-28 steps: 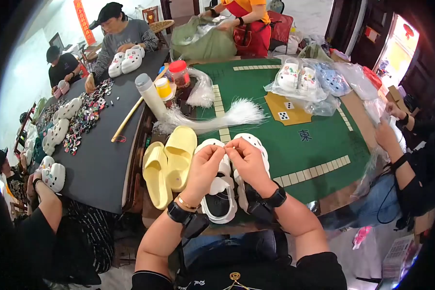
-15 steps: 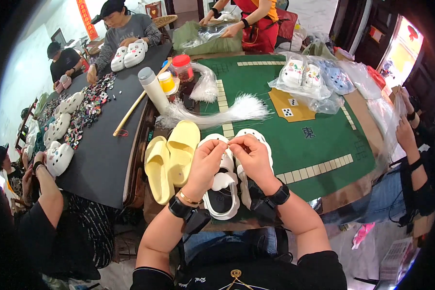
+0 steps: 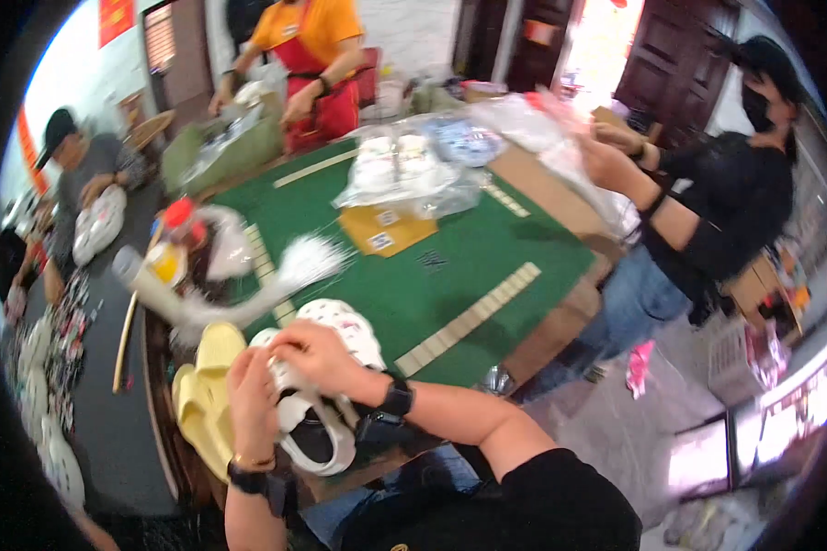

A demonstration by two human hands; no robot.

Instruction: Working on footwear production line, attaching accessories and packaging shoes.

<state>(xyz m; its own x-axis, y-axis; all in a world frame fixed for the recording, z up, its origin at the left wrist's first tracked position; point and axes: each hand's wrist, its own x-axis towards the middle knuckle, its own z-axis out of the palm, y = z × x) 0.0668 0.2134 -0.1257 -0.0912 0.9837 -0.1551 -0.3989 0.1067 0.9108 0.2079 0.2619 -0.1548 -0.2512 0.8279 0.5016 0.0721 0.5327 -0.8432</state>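
Green-topped surface [image 3: 487, 303], pale tile row [image 3: 469, 319] along near right side. We see white clogs [image 3: 351, 323] at near edge, partly covered by hands. Left grip [image 3: 254, 393] and right grip [image 3: 317, 356] close together over them, fingers bunched; blurred, so we cannot tell if either holds anything. Yellow slides [image 3: 219, 354] just left; white strand bundle [image 3: 311, 264] beyond.

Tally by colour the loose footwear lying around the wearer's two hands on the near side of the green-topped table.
Yellow slides, just left of the left hand: 2
White clogs, partly covered by the right hand: 2
Total: 4
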